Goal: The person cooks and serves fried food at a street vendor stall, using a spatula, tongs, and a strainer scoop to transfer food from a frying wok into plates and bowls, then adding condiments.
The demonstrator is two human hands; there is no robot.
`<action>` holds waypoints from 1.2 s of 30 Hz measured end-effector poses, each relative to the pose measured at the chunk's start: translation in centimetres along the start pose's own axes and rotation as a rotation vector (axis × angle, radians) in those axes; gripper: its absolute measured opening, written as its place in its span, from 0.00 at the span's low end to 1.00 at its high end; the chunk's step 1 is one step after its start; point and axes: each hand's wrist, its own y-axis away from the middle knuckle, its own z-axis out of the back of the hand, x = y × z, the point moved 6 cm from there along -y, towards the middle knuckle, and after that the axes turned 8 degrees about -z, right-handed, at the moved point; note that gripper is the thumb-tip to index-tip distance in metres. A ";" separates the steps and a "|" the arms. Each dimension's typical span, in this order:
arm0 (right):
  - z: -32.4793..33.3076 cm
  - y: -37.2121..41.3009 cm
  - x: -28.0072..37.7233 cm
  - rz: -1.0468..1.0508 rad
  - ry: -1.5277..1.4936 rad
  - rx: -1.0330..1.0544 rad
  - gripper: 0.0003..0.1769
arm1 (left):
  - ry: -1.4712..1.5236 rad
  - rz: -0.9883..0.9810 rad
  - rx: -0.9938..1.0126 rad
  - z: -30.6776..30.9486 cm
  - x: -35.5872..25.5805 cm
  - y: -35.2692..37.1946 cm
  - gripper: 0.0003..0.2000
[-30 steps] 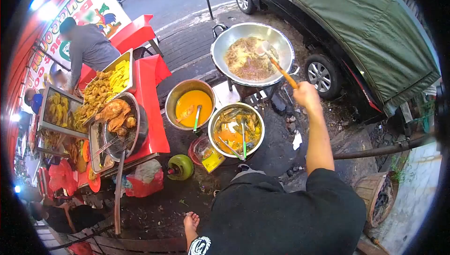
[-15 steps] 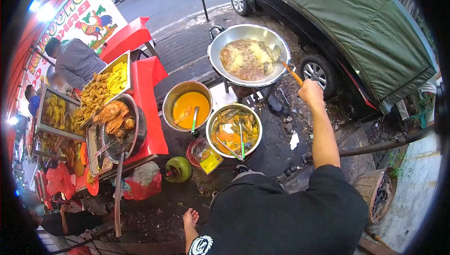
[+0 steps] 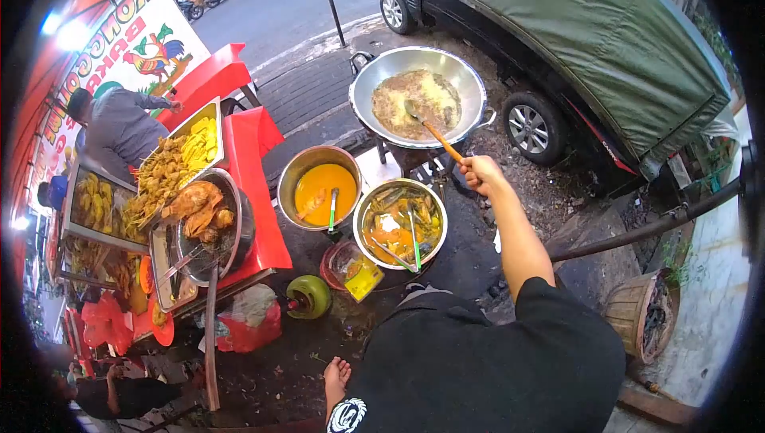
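My right hand (image 3: 480,174) is wrapped round the wooden handle of a spatula (image 3: 438,137). The spatula's metal head dips into bubbling, foamy oil near the middle of a large metal wok (image 3: 470,74). My left hand (image 3: 338,372) hangs low beside my body, fingers loosely curled and nothing visible in them. Nearest to me is a white-rimmed basin (image 3: 441,230) of pieces in orange sauce, with tongs (image 3: 414,238) resting in it. Left of it stands a metal pot (image 3: 288,174) of orange liquid, holding a green-handled utensil (image 3: 333,208).
A red-covered table (image 3: 259,186) on the left bears trays of food and a pan (image 3: 239,230) of fried chicken, its long handle jutting out. A green gas cylinder (image 3: 309,296) sits below. A covered black vehicle (image 3: 558,58) stands right of the wok. Another person (image 3: 127,122) leans beyond the table.
My right hand has moved left and slightly down in view, drawing the spatula head from the wok's right side to the middle of the oil. My left hand stays low.
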 end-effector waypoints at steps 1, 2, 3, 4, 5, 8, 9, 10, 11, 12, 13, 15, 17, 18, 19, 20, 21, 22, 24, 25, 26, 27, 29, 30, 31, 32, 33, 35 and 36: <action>-0.9 -0.5 -0.5 0.004 -0.002 0.001 0.05 | 0.009 -0.021 -0.010 0.3 -0.4 -0.1 0.10; -1.2 -1.0 -0.7 0.036 0.070 -0.089 0.06 | 0.011 -0.025 -0.007 0.5 -0.7 -0.1 0.10; -1.7 -1.3 -0.8 0.067 0.142 -0.180 0.07 | 0.007 -0.036 -0.022 1.1 -0.7 -0.3 0.09; -2.1 -1.5 -0.9 0.129 0.195 -0.261 0.09 | 0.003 -0.044 -0.039 1.6 -0.7 -0.6 0.09; -2.7 -1.7 -1.0 0.193 0.279 -0.342 0.10 | 0.006 -0.045 -0.039 2.1 -0.6 -0.8 0.09; -3.5 -6.0 -2.3 0.381 0.570 -0.601 0.13 | 0.038 -0.045 -0.040 3.0 -0.6 0.0 0.09; -4.6 -5.5 -2.5 0.405 0.654 -0.700 0.14 | 0.038 -0.078 -0.034 3.3 -0.4 0.2 0.09; -6.3 -4.7 -2.6 0.429 0.737 -0.798 0.16 | 0.037 -0.112 -0.028 3.6 -0.5 0.3 0.09; -7.7 -3.8 -2.7 0.326 0.734 -0.699 0.19 | 0.034 -0.111 -0.035 4.4 -0.1 0.0 0.09; -8.7 -3.3 -3.0 0.303 0.710 -0.704 0.19 | 0.067 -0.092 -0.023 4.8 0.6 -0.5 0.10; -9.4 -2.7 -2.9 0.299 0.711 -0.708 0.19 | 0.100 -0.074 -0.012 5.3 1.0 -0.6 0.10; -10.6 -1.9 -2.5 0.299 0.710 -0.702 0.18 | 0.115 -0.104 -0.040 6.3 1.9 -0.2 0.11; -11.0 -1.5 -2.5 0.262 0.704 -0.718 0.19 | 0.190 -0.118 -0.045 7.0 2.3 0.2 0.13; -11.2 -2.1 -2.7 0.260 0.705 -0.716 0.19 | 0.190 -0.117 -0.049 7.6 3.1 0.0 0.13; -11.4 -3.1 -2.9 0.279 0.711 -0.727 0.18 | 0.081 -0.225 0.015 7.7 3.2 0.1 0.14; -11.5 -4.1 -3.1 0.298 0.718 -0.737 0.18 | 0.026 -0.276 0.046 7.9 3.6 0.1 0.15; -11.9 -4.1 -3.3 0.255 0.680 -0.715 0.16 | -0.028 -0.328 0.073 7.8 3.5 0.7 0.15; -12.0 -3.8 -3.5 0.253 0.680 -0.710 0.16 | 0.034 -0.261 0.042 8.0 3.8 1.1 0.17; -12.3 -2.6 -3.5 0.305 0.694 -0.710 0.18 | 0.096 -0.202 0.013 7.4 3.7 1.8 0.18; -12.1 -2.6 -3.9 0.310 0.677 -0.715 0.17 | 0.063 -0.256 -0.015 7.3 3.5 2.5 0.19; -11.8 -3.0 -4.2 0.302 0.678 -0.717 0.17 | 0.043 -0.281 -0.030 7.2 3.2 2.8 0.20; -11.5 -3.7 -4.4 0.298 0.665 -0.735 0.17 | 0.022 -0.306 -0.046 7.2 3.0 3.0 0.20; -11.2 -5.3 -4.5 0.266 0.678 -0.759 0.17 | 0.006 -0.243 0.046 6.6 2.6 3.0 0.20; -11.1 -4.9 -4.7 0.262 0.678 -0.759 0.17 | -0.002 -0.220 0.075 6.4 2.6 3.1 0.20; -11.2 -4.4 -4.9 0.280 0.706 -0.759 0.17 | -0.003 -0.307 0.067 6.4 2.1 3.4 0.20; -11.4 -3.9 -4.9 0.302 0.733 -0.759 0.16 | -0.003 -0.353 0.063 6.3 1.6 3.5 0.20; -10.4 -6.5 -6.0 0.325 0.740 -0.819 0.15 | -0.003 -0.400 0.058 6.0 1.0 3.9 0.20; -10.0 -6.2 -6.6 0.344 0.765 -0.826 0.15 | 0.052 -0.384 -0.008 6.0 0.8 4.5 0.20; -9.9 -5.6 -6.6 0.364 0.791 -0.837 0.15 | 0.049 -0.382 -0.009 5.8 0.8 4.6 0.20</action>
